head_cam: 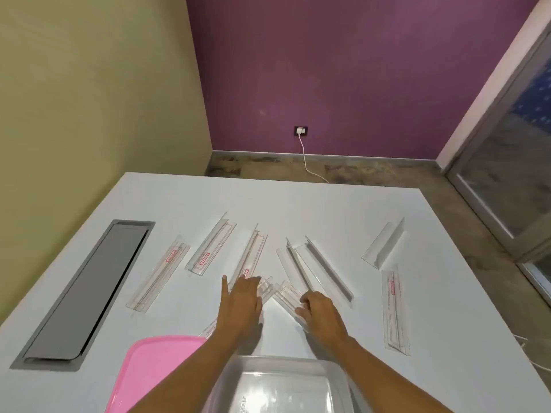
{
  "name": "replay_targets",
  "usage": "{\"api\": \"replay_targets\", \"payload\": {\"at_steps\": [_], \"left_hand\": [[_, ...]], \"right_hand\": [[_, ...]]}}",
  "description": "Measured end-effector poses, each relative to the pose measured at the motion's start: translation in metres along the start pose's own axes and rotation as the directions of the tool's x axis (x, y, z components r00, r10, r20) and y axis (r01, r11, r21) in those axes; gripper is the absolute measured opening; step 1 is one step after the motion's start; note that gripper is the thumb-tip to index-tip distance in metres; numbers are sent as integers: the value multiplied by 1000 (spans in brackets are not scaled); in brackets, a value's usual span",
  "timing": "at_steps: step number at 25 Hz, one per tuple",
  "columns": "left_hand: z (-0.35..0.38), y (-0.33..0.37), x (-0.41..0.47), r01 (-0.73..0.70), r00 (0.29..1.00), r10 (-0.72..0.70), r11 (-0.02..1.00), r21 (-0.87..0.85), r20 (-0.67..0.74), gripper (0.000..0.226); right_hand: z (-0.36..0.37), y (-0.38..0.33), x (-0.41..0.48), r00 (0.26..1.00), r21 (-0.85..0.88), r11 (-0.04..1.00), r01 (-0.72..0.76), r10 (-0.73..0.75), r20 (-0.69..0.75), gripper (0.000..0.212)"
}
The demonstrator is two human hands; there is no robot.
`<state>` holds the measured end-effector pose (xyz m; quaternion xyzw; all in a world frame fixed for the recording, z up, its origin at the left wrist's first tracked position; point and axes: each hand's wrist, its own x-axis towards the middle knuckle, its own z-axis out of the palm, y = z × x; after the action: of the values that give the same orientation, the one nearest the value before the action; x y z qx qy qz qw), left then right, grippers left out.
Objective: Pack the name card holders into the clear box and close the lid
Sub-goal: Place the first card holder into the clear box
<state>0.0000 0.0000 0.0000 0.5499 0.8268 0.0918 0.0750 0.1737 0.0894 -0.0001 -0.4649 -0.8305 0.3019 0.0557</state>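
Name card holders lie scattered across the white table, beyond the clear box, which stands open at the near edge between the forearms; pink lid lies flat just left of it; left hand rests on one holder with fingers straight and close together, thumb held apart; right hand curls its fingers round the near end of a middle holder; grey recessed hatch sits far left; a white cable runs from a wall socket down to the floor
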Motion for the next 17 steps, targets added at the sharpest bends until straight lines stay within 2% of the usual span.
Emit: {"api": "replay_targets", "payload": {"at_steps": [2,7,13,15,17], "left_hand": [[5,4,7,-28,1000,28,1000,-11,-1,41],[11,14,14,-92,995,92,996,-17,24,49],[7,18,18,-238,971,238,970,51,15,67],[2,17,18,-310,949,312,948,68,-35,72],[-10,15,16,-384,915,392,918,98,-89,78]], "right_hand": [[4,3,7,1000,1,1000,4,-4,0,10],[6,5,12,999,-5,1000,-16,16,-33,11],[-8,4,17,998,113,993,-45,49,-36,39],[-19,-2,19,998,179,982,-53,59,-32,33],[-32,-10,18,997,269,961,-56,42,58,23]]}}
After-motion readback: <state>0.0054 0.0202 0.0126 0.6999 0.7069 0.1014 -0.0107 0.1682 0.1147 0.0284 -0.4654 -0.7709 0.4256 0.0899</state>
